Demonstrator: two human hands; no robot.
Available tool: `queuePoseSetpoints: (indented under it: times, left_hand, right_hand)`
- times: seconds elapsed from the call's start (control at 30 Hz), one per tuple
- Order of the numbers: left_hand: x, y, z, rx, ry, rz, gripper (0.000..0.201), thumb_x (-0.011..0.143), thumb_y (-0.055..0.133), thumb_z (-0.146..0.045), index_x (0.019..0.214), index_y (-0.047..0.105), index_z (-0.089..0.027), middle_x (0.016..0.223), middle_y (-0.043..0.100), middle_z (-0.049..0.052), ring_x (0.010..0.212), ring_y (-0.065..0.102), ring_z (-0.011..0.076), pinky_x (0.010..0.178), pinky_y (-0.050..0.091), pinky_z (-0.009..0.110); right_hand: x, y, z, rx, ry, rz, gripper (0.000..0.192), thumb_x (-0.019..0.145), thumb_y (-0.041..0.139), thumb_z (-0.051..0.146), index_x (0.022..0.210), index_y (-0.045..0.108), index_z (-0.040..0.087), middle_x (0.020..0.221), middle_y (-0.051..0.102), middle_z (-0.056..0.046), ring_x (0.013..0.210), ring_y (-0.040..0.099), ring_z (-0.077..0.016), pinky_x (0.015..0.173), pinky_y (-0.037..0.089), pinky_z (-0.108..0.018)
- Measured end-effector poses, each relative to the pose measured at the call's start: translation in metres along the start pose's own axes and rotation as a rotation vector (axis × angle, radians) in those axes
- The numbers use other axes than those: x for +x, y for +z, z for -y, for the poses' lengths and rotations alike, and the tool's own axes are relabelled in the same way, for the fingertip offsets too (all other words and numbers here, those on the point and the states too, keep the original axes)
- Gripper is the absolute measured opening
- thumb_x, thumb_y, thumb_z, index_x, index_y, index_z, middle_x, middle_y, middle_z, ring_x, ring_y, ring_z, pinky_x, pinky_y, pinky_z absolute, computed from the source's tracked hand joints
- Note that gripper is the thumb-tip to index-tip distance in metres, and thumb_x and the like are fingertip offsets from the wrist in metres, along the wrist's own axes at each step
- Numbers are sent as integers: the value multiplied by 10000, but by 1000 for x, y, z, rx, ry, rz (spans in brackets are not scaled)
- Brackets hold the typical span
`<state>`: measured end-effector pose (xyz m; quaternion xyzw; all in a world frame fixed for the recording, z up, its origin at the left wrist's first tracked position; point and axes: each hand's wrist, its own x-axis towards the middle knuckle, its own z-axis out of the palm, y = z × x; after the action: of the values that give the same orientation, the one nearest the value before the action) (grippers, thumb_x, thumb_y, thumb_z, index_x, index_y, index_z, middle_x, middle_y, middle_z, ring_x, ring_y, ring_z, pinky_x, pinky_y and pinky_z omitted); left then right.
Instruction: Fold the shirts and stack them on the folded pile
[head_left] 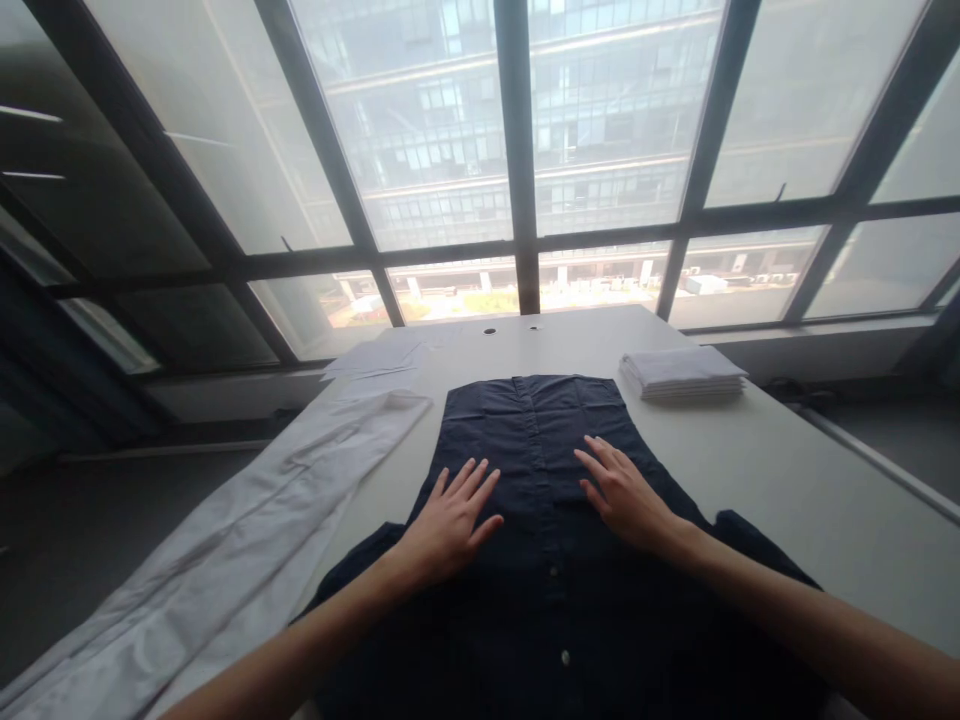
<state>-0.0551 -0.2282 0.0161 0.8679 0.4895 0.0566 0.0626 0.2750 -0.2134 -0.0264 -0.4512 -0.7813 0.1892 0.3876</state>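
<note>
A dark navy button-up shirt (517,620) lies spread out on the white table (795,480), its hem toward the window and its button placket running down the middle. My left hand (454,515) rests flat on the left front panel, fingers spread. On the right front panel is my right hand (619,485), fingers stretched out and slightly apart, palm down. Neither hand grips the cloth. The shirt's sleeves show in part at both sides, and its near end runs out of view at the bottom.
A stack of folded white cloth (682,375) sits at the table's right. Along the left edge lies a long white garment (240,530), with white sheets (375,357) beyond it. Two round holes pierce the far tabletop. Large windows (442,120) rise behind the table.
</note>
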Motion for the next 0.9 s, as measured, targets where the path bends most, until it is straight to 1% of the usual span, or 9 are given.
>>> queuePoseSetpoints:
  times: [0.03, 0.1, 0.23, 0.3, 0.4, 0.53, 0.73, 0.8, 0.9]
  left_hand:
    - [-9, 6, -2, 17, -31, 43, 714, 1002, 389, -657, 1618, 288, -309, 1675, 188, 72, 1554, 148, 338, 1231, 113, 613]
    - [-18, 16, -6, 31, -94, 107, 776, 985, 369, -705, 1630, 236, -294, 1680, 116, 93, 1554, 109, 361, 1212, 97, 651]
    - [-21, 25, -7, 32, -132, 100, 806, 989, 310, -728, 1637, 206, -259, 1684, 63, 111, 1560, 78, 347, 1216, 87, 630]
    - [-21, 26, -6, 37, -126, 77, 787, 995, 297, -725, 1632, 235, -266, 1688, 74, 109, 1563, 77, 337, 1222, 81, 611]
    - [-21, 27, -3, 41, -116, 52, 745, 1003, 291, -715, 1620, 280, -296, 1693, 111, 94, 1565, 92, 328, 1226, 95, 592]
    - [-24, 29, -1, 43, -97, 20, 715, 1012, 278, -703, 1612, 297, -315, 1694, 149, 82, 1567, 105, 307, 1228, 111, 584]
    - [-23, 33, 1, 5, -80, -35, 683, 1022, 277, -678, 1596, 348, -313, 1685, 209, 62, 1564, 132, 310, 1226, 126, 598]
    - [-22, 33, 1, -12, -82, -33, 684, 1019, 289, -677, 1590, 365, -306, 1683, 214, 61, 1564, 132, 315, 1225, 116, 603]
    - [-21, 33, 0, -44, -83, -30, 683, 1012, 315, -677, 1582, 381, -308, 1684, 212, 60, 1564, 128, 319, 1225, 95, 607]
  right_hand:
    - [-17, -1, -1, -29, -3, 12, 474, 968, 563, 418, 1435, 572, 339, 1628, 374, -37, 1538, 223, -363, 1247, 108, -660]
    - [-43, -2, -2, -115, -6, 64, 515, 963, 574, 446, 1469, 534, 362, 1642, 344, -28, 1546, 196, -361, 1245, 74, -666]
    - [-68, -9, -7, -235, 58, 129, 616, 983, 525, 537, 1562, 397, 372, 1660, 288, -57, 1537, 235, -348, 1225, 171, -661]
    - [-70, -19, -13, -278, 90, 130, 648, 993, 494, 563, 1588, 348, 351, 1673, 243, -73, 1543, 207, -349, 1218, 167, -664]
    - [-70, -38, -25, -325, 97, 177, 625, 1000, 467, 582, 1565, 406, 321, 1667, 250, -87, 1544, 198, -347, 1224, 141, -652]
    - [-74, -60, -41, -307, 45, 216, 582, 1020, 425, 565, 1547, 439, 317, 1657, 285, -62, 1546, 202, -322, 1235, 170, -617]
    - [-74, -80, -55, -229, 12, 110, 522, 1015, 449, 541, 1462, 556, 295, 1592, 428, -63, 1511, 316, -311, 1239, 223, -589]
    - [-74, -82, -59, -222, 27, 69, 523, 1009, 454, 547, 1438, 582, 276, 1567, 466, -80, 1492, 358, -314, 1233, 254, -586]
    - [-75, -81, -64, -236, 46, 58, 534, 1003, 450, 562, 1414, 605, 260, 1546, 496, -93, 1473, 393, -317, 1227, 283, -576]
